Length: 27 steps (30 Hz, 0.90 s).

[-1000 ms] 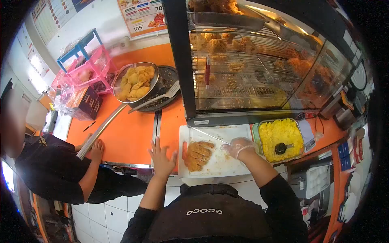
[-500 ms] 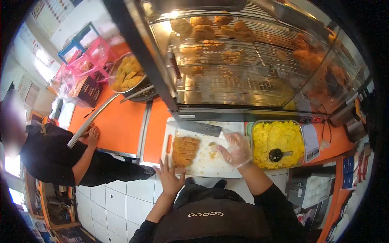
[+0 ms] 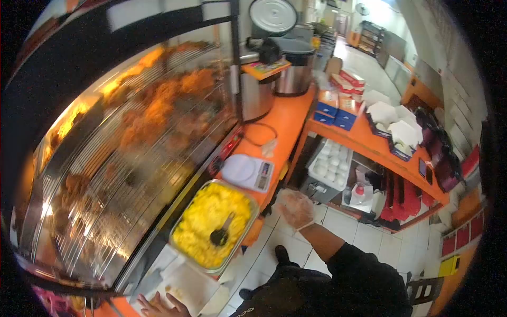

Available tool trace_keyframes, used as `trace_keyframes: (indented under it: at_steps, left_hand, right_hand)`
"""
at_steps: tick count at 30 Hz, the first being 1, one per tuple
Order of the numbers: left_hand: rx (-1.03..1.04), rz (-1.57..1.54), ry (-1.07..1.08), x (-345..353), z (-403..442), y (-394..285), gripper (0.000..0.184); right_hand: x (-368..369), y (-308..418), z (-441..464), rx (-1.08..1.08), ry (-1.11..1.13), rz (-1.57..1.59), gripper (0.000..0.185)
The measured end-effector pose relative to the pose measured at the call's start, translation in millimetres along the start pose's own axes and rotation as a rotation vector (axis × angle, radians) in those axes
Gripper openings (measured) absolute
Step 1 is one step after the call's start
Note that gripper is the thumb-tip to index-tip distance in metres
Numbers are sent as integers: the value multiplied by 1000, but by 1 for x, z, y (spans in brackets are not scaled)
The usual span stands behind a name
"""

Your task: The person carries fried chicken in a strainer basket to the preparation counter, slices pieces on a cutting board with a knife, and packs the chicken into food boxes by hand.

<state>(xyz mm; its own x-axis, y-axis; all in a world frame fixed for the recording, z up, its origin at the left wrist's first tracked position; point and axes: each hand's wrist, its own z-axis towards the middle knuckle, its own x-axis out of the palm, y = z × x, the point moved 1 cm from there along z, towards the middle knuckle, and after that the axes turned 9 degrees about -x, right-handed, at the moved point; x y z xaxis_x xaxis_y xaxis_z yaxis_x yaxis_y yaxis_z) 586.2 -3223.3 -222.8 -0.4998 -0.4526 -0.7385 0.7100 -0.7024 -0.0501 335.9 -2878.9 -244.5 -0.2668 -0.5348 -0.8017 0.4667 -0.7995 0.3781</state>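
Note:
My right hand (image 3: 296, 208), in a clear plastic glove, hangs over the floor between the counter and a side shelf. Its fingers look loosely apart, with nothing visible in them. At the bottom edge, my bare left hand (image 3: 163, 307) shows only in part, fingers spread, at the near end of the white cutting board (image 3: 198, 288). Crumbs lie on the board by those fingers. A metal tray (image 3: 257, 210) full of yellow, scrambled-egg-like food (image 3: 203, 211) sits between my hands on the counter side. A dark scoop (image 3: 219, 236) rests in the food.
A glass warming cabinet (image 3: 132, 137) with fried pieces stands at left. Beyond the tray are a kitchen scale (image 3: 247, 171) and steel pots (image 3: 294, 66). The orange side shelf (image 3: 364, 140) bears blue boxes (image 3: 336, 111) and white-lined open boxes (image 3: 401, 129); a container of eggs (image 3: 331, 164) sits below.
The view has swung right. My right hand has moved away from the knife and board, out past the tray toward the side shelf. The sliced cutlet and the co-worker have left view.

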Motion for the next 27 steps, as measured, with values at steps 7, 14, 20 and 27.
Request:
trace_keyframes:
  at_steps: [7,14,20,27]
  left_hand:
    - [253,-564,-262,37,-32,-169,35]
    - [484,-821,3,60,-57,-372,36]
    - [593,-888,118,65,-67,-448,37]
    - [650,-934,164,69,-68,-482,38]
  right_hand:
    - [-71,-298,61,899,-495,295,46]
    - [-97,-523,158,986,-923,1403,27]
    - [-90,-564,170,911,-842,1737,27]
    - [-119,-576,165,788,-908,2033,33]
